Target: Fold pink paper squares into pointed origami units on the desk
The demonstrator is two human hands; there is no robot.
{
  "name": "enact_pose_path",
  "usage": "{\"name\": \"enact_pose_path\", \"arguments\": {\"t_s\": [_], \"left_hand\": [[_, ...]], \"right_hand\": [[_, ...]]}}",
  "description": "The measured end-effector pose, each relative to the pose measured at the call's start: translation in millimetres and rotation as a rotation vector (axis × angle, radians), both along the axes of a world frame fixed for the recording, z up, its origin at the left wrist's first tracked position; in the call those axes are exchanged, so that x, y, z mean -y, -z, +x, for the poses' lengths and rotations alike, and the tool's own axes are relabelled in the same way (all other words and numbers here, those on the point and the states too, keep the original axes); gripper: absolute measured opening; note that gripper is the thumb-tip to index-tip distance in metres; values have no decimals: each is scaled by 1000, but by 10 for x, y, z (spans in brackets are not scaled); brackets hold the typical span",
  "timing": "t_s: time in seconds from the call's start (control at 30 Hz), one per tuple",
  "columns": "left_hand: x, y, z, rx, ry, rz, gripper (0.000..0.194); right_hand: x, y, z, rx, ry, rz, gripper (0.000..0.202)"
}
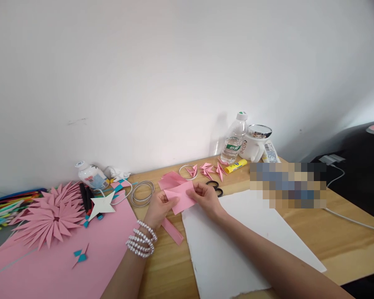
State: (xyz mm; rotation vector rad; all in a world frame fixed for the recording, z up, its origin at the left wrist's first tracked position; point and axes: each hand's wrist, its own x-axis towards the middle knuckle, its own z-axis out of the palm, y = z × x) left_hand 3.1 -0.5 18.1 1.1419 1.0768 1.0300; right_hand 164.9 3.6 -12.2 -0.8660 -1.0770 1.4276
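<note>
Both my hands hold a small pink paper piece (181, 198) just above the wooden table (302, 232). My left hand (158, 207), with a pearl bracelet on the wrist, pinches the paper's left edge. My right hand (207, 197) pinches its right edge from above. A pink paper strip (172, 231) lies on the table under my left wrist. Another folded pink paper (170, 179) lies just behind the held piece. A large white sheet (233, 249) lies under my right forearm.
Black scissors (217, 189) lie behind my right hand, near folded pink petals (210, 169), a yellow glue stick (236, 166), a water bottle (233, 139) and a white mug (255, 143). On the left are a pink paper flower (50, 218), a big pink sheet (65, 265), a white paper star (102, 204) and wire rings (142, 193).
</note>
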Motion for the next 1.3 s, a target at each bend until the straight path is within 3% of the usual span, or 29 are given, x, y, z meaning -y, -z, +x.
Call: {"name": "enact_pose_path", "arguments": {"t_s": [0.17,0.3,0.4,0.53,0.73,0.87,0.97,1.07,1.2,1.3], "left_hand": [[-11,21,-31,-126,33,76,22],[-23,34,-35,-201,39,121,27],[-24,18,-29,-259,7,151,29],[-21,-30,-38,-163,46,77,28],[-29,-79,-62,195,-10,-88,21],[-7,-76,-43,25,41,-96,28],[9,-32,-18,-69,88,-74,29],[3,32,1,-46,-6,-50,30],[-10,70,27,-42,-146,3,32],[1,40,49,-71,-112,30,30]], "right_hand": [[-44,37,19,11,-27,-49,25],[-139,-29,33,-52,-24,-251,25],[-200,-74,41,-52,-112,-372,34],[-208,-21,53,-34,-174,-262,36],[-138,51,61,-29,-110,-52,39],[-101,26,29,112,-139,43,44],[-67,3,-1,224,-83,110,38],[-19,-37,-28,159,-46,114,39],[34,-92,-50,37,-87,130,54],[35,-103,-36,46,-51,105,47]]}}
